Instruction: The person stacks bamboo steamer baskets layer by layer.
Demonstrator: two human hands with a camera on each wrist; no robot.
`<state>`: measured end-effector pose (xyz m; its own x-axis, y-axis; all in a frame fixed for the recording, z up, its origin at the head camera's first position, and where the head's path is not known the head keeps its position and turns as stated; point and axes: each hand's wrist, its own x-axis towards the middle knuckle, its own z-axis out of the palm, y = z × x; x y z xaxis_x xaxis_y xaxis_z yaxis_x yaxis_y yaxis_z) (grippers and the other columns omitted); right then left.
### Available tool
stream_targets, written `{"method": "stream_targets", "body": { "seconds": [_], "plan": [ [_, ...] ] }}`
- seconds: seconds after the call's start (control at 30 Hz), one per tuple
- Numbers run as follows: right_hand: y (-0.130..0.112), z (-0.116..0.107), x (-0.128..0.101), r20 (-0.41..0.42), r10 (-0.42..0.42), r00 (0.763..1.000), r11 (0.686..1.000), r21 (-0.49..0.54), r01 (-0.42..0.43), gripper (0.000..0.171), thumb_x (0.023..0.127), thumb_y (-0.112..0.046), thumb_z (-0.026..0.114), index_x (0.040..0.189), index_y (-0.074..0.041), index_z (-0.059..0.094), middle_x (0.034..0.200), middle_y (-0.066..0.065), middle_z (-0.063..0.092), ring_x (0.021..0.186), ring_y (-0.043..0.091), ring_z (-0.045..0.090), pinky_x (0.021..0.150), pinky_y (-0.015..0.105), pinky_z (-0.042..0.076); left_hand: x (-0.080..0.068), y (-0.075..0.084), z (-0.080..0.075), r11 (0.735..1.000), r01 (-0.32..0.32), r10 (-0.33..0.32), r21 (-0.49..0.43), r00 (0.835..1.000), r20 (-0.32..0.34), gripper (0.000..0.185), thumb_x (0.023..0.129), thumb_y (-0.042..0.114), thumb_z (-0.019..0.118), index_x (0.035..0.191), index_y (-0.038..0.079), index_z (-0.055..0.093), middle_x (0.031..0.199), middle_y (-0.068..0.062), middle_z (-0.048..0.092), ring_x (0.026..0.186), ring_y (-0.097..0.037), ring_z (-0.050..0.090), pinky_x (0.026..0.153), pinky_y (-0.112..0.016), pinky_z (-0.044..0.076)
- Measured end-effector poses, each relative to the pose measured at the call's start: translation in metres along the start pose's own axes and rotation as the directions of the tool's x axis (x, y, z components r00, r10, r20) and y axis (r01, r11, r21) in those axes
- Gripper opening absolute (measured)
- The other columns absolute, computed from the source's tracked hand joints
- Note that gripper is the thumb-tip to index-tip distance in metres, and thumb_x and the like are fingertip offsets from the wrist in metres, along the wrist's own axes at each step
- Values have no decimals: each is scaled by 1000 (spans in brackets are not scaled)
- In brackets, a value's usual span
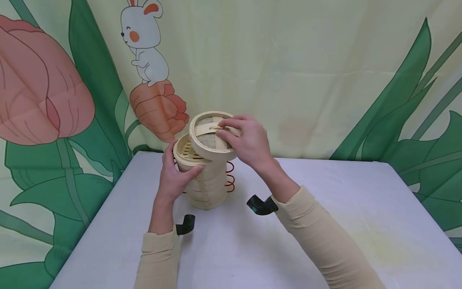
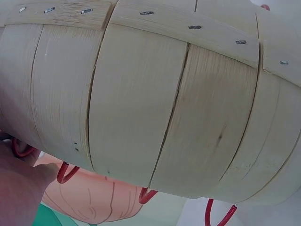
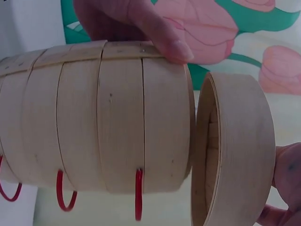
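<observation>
A stack of round bamboo steamer baskets (image 1: 206, 188) stands upright on the table, with red loop handles (image 1: 231, 178) on its sides. My left hand (image 1: 172, 175) grips the top basket at its left, thumb across the front. My right hand (image 1: 252, 140) pinches the strap on top of the bamboo lid (image 1: 203, 141). That lid is raised and shifted right, so part of the slatted floor (image 1: 188, 151) of the top basket shows. In the right wrist view a narrow gap separates the lid (image 3: 247, 150) from the stack (image 3: 120, 125). Staple-fixed bamboo bands (image 2: 136, 103) fill the left wrist view.
A white cloth covers the table (image 1: 231, 249). Behind its far edge hangs a printed curtain (image 1: 306, 80) with a rabbit, a carrot and leaves. Black curved pieces (image 1: 262, 205) sit at both wrists, near the stack's front.
</observation>
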<state>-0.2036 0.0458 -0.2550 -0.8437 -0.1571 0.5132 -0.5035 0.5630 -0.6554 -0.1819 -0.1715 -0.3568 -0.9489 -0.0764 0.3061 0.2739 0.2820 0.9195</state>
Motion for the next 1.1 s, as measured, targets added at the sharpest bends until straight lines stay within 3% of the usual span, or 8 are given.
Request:
{"method": "stream_targets", "body": {
  "seconds": [0.37,0.7,1.1],
  "plan": [
    [-12,20,6,69,-15,997,994,-105,22,19,88,-29,79,104,-20,82,108,1,70,98,17,64,84,41,48,0,-1,0,1000,-11,11,-11,1000,14,101,80,26,85,158,15,22,153,-11,25,138,-25,32,111,-52,31],
    [-23,30,11,132,29,991,980,-198,-2,20,91,-34,75,109,-26,81,113,-1,70,105,16,64,88,45,47,0,0,-2,1000,-8,8,-28,1000,10,100,79,25,86,157,17,24,150,-11,27,134,-24,34,109,-52,34],
    [-29,37,13,150,46,988,957,-290,-1,22,92,-39,74,111,-30,80,116,-4,70,105,16,64,87,51,43,0,1,-2,1000,4,-4,-28,1000,10,103,78,26,86,159,18,22,152,-11,25,135,-24,32,110,-52,32]
  ]
}}
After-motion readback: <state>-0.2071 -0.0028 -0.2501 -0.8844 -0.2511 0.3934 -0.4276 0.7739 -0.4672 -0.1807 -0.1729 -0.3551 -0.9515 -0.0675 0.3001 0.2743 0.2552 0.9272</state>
